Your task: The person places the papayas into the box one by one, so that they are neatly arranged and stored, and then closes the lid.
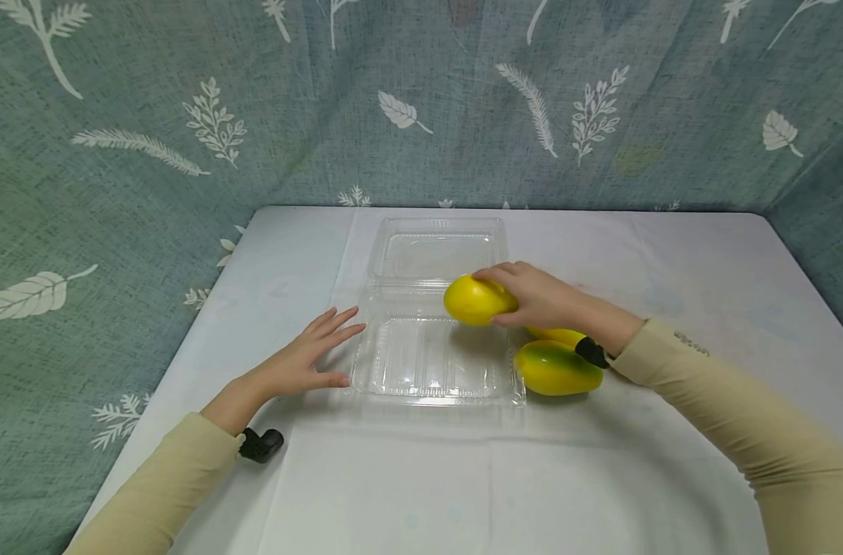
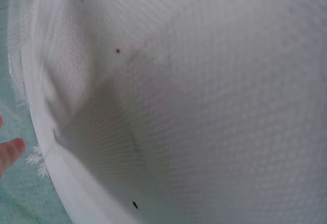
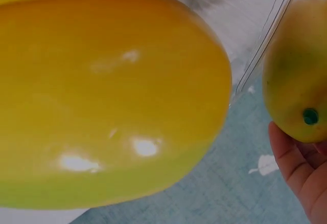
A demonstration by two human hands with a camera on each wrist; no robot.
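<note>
My right hand (image 1: 532, 297) grips a yellow mango (image 1: 473, 301) above the right part of a clear plastic clamshell container (image 1: 407, 397). In the right wrist view, the held mango (image 3: 296, 65) shows a small green stem nub, with fingers (image 3: 294, 168) curled against its lower side. Beside the container's lower right corner lies a yellow-green mango (image 1: 556, 370). Another yellow mango (image 1: 556, 335) is partly hidden behind it and the right wrist. My left hand (image 1: 296, 358) has its fingers spread at the container's left edge and holds nothing; only fingertips (image 2: 11, 151) show in the left wrist view.
The container's lid (image 1: 438, 250) is laid back flat toward the far side of the white-covered table (image 1: 421, 486). A leaf-patterned green cloth (image 1: 421, 108) hangs behind the table and along its sides.
</note>
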